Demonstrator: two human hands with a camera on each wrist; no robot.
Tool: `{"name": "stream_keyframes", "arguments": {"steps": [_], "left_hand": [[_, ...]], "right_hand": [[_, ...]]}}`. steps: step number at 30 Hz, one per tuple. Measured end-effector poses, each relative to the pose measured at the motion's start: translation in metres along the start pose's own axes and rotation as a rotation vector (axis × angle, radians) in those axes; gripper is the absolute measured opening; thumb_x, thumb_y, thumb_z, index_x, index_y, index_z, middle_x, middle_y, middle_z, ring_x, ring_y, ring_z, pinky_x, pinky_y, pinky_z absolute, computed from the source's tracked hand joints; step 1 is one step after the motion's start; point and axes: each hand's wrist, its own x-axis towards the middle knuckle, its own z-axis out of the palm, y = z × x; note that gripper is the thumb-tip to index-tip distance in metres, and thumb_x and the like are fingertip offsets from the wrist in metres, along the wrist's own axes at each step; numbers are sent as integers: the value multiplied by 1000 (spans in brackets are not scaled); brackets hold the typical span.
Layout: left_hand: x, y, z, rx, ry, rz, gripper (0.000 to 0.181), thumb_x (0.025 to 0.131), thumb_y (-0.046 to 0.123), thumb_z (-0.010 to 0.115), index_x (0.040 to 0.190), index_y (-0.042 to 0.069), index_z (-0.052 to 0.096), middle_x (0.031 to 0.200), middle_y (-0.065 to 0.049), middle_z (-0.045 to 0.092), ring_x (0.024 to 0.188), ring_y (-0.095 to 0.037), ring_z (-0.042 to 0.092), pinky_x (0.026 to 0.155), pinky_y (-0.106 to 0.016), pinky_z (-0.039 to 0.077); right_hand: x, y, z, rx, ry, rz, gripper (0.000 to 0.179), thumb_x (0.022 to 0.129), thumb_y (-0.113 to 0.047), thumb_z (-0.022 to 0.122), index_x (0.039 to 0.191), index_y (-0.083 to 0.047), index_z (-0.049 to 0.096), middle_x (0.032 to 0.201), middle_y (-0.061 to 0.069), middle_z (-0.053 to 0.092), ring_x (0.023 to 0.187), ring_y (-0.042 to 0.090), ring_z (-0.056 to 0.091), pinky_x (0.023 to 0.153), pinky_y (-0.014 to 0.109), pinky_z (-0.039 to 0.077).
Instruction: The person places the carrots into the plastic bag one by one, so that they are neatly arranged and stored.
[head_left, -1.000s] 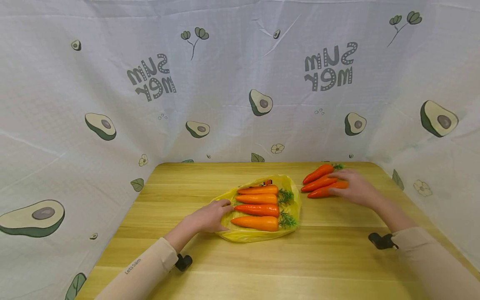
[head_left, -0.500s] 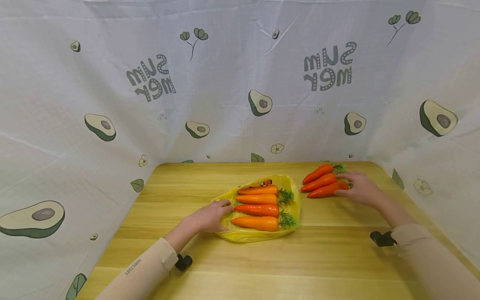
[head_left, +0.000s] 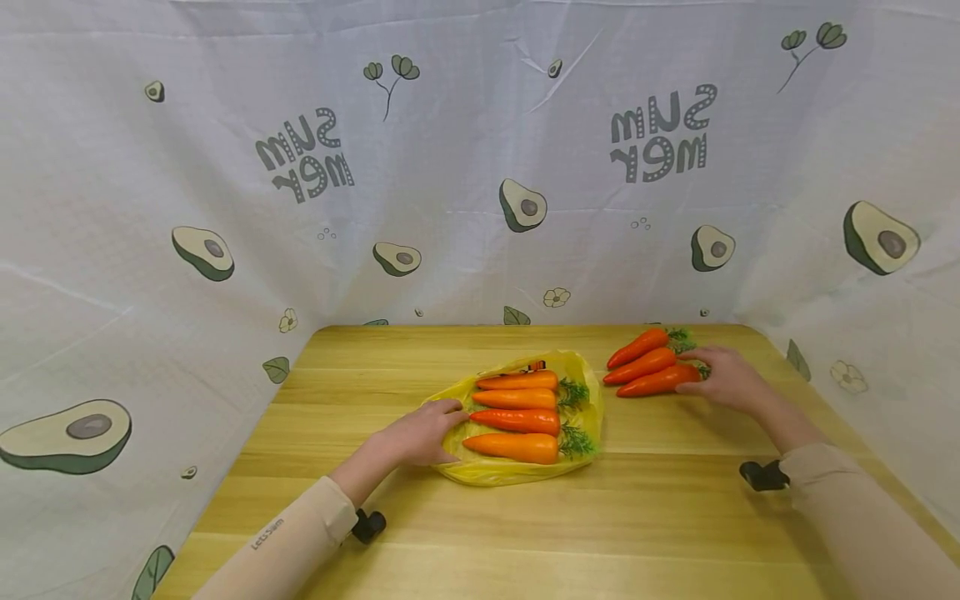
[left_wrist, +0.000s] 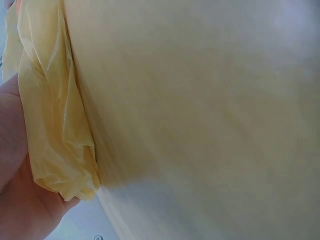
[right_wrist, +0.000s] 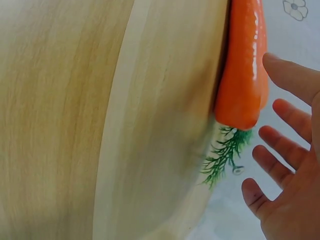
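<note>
On the table a yellow plastic bag (head_left: 517, 477) lies with its mouth toward my left hand (head_left: 420, 433), which grips the rim. In the left wrist view the crumpled edge of the bag (left_wrist: 60, 130) lies against the palm and partly hides the fingers. Several orange carrots (head_left: 513, 447) with green tops lie side by side on the bag. Farther right, three redder carrots (head_left: 641, 365) lie close together. My right hand (head_left: 723, 379) is at their leafy ends, with its fingers spread. In the right wrist view the thumb is beside the nearest carrot (right_wrist: 240, 75), and nothing is held.
The wooden table (head_left: 480, 533) ends at a white curtain (head_left: 450, 167) printed with avocados, which hangs behind it and along both sides. Black wrist cameras sit below each sleeve cuff.
My right hand has drawn back to the right from over the three carrots, so their stem ends and green tops show more. These carrots stay in place, and my left hand has not moved.
</note>
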Motion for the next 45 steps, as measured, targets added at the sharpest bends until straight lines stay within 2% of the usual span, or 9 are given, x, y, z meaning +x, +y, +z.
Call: {"name": "stream_keyframes", "arguments": {"steps": [21, 32, 45], "left_hand": [[-2, 3, -2, 8, -5, -18, 75, 87, 45, 78, 148, 9, 51, 152, -13, 46, 141, -30, 44, 119, -46, 37], [-2, 4, -4, 4, -4, -17, 75, 87, 45, 77, 148, 9, 51, 152, -13, 46, 141, -30, 44, 118, -46, 38], [-2, 4, -5, 14, -3, -9, 75, 88, 46, 77, 147, 9, 51, 152, -13, 47, 141, -30, 45, 118, -46, 37]], "right_hand": [[1, 11, 4, 42, -44, 49, 70, 88, -35, 76, 137, 9, 53, 142, 48, 36, 128, 68, 30, 107, 77, 26], [6, 18, 10, 47, -39, 21, 60, 89, -28, 75, 134, 9, 58, 136, 45, 47, 125, 65, 40, 105, 74, 32], [2, 15, 6, -42, -58, -35, 54, 85, -22, 79, 128, 6, 64, 124, 41, 59, 116, 62, 51, 96, 71, 42]]}}
